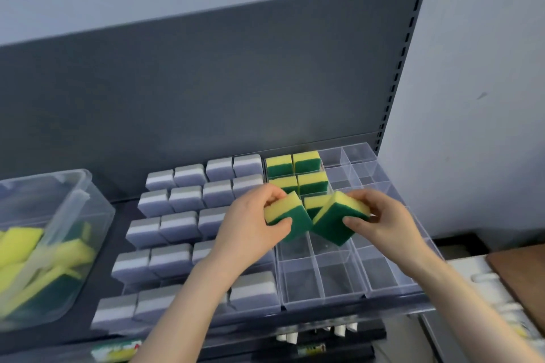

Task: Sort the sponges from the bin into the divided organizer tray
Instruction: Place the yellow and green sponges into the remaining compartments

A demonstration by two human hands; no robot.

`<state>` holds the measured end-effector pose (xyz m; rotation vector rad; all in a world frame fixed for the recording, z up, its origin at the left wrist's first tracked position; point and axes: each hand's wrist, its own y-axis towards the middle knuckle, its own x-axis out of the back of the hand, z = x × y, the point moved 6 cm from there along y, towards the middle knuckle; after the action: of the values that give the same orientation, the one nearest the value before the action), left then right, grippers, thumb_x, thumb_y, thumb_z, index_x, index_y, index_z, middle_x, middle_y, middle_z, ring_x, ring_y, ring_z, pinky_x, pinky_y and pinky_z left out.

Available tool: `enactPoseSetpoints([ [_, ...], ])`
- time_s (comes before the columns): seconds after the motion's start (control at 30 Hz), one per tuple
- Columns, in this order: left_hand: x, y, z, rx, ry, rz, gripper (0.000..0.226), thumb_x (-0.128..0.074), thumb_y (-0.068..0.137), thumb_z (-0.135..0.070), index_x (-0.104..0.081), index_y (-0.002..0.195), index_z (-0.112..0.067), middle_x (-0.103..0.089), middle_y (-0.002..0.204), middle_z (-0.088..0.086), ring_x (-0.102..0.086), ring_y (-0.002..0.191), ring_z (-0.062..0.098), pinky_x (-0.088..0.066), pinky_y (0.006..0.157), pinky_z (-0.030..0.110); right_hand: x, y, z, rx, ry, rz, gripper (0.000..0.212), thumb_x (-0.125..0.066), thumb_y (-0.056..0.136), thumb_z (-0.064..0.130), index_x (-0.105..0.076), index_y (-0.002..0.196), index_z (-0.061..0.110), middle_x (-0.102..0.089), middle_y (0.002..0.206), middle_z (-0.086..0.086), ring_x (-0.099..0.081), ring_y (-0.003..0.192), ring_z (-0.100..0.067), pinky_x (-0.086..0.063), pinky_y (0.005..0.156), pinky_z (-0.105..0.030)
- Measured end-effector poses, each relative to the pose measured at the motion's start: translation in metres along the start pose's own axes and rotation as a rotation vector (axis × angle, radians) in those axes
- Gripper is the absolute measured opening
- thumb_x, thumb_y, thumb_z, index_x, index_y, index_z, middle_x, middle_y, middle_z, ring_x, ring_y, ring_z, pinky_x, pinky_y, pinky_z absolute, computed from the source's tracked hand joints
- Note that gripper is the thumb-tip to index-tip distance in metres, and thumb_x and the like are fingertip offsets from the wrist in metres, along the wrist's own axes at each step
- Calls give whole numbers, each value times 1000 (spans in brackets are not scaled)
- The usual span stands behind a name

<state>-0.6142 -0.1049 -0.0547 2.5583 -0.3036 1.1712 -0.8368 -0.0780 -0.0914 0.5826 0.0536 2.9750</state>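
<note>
each hand (250,216) (380,215) grips 1 sponge (290,219) (336,221) over tray (339,283)

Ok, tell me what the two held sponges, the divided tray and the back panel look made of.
Left sponge and right sponge: soft yellow foam bonded to a matte green scouring layer, going by the two-tone slabs. Divided tray: clear, glossy hard plastic; you see straight through its walls. Back panel: probably painted sheet metal, matte grey, with a slotted upright.

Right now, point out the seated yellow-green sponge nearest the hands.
The third-row sponge, partly hidden between the two held sponges; the other four seated ones stand farther back.
</note>
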Motion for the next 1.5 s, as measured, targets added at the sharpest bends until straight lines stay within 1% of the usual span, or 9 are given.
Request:
enactPoseSetpoints([
  [0.27, -15, 0, 5, -12, 119, 118, 30, -70, 77, -31, -56, 104, -35, -57, 100, -21, -54, 91, 0, -46, 76, 18, -7, 1, -1, 51, -202, 113, 33, -72, 77, 7, -61, 101, 26, -65, 92, 8, -61, 85, -11, -48, 68, -17],
  [0.4, -23, 2, 5, -43, 190, 224, 28, -70, 76, -30, -55, 100, -34, -55, 97, -20, -53, 89, 2, -38, 68, 11, -9, 2, 5, 94, -324, 169, 35, -72, 78, 11, -57, 103, 31, -63, 93, 12, -59, 86, -9, -49, 73, -18],
  [0.5, -25, 7, 3, -70, 242, 289, 27, -70, 76, -30, -55, 98, -34, -55, 97, -17, -53, 90, 5, -46, 70, 19, -11, 5, 11, 114, -453, 241, 35, -71, 79, 14, -59, 107, 29, -64, 96, 12, -59, 87, -12, -51, 77, -25],
  [0.63, -28, 15, 2, -108, 329, 372, 28, -69, 75, -28, -59, 101, -30, -55, 96, -15, -54, 89, 8, -53, 72, 30, -20, 11, 21, 176, -677, 361, 38, -68, 78, 16, -60, 114, 27, -65, 102, 9, -59, 91, -15, -48, 77, -22],
  [0.77, -38, 15, -3, -197, 423, 440, 26, -70, 76, -26, -62, 101, -25, -58, 91, -10, -55, 82, 12, -47, 61, 24, -33, 16, 27, 229, -862, 454, 35, -63, 77, 17, -61, 110, 28, -66, 99, 7, -58, 86, -17, -49, 70, -25],
  [0.87, -47, 12, -5, -249, 489, 458, 25, -70, 76, -26, -62, 99, -24, -56, 87, -10, -52, 77, 12, -30, 51, 19, -42, 16, 24, 240, -931, 500, 30, -60, 76, 16, -61, 104, 27, -65, 92, 5, -51, 76, -15, -40, 55, -20],
  [0.97, -55, 10, -4, -275, 527, 471, 23, -68, 77, -24, -60, 98, -22, -56, 87, -6, -50, 76, 15, -25, 49, 21, -51, 13, 15, 245, -998, 524, 29, -56, 75, 12, -60, 101, 24, -58, 83, 5, -48, 73, -17, -32, 51, -21],
  [1.3, -60, 11, -1, -264, 530, 465, 24, -67, 80, -23, -58, 102, -21, -54, 88, -5, -50, 77, 16, -28, 51, 23, -59, 10, 9, 283, -1058, 543, 21, -55, 75, 10, -58, 92, 22, -52, 77, 7, -52, 73, -17, -35, 55, -22],
  [1.5, -55, 5, -3, -231, 544, 427, 25, -68, 79, -26, -55, 101, -24, -56, 89, -6, -52, 77, 16, -38, 55, 26, -57, 5, 7, 281, -1060, 600, 19, -54, 80, 10, -53, 93, 23, -61, 92, 2, -57, 83, -19, -41, 62, -25],
])
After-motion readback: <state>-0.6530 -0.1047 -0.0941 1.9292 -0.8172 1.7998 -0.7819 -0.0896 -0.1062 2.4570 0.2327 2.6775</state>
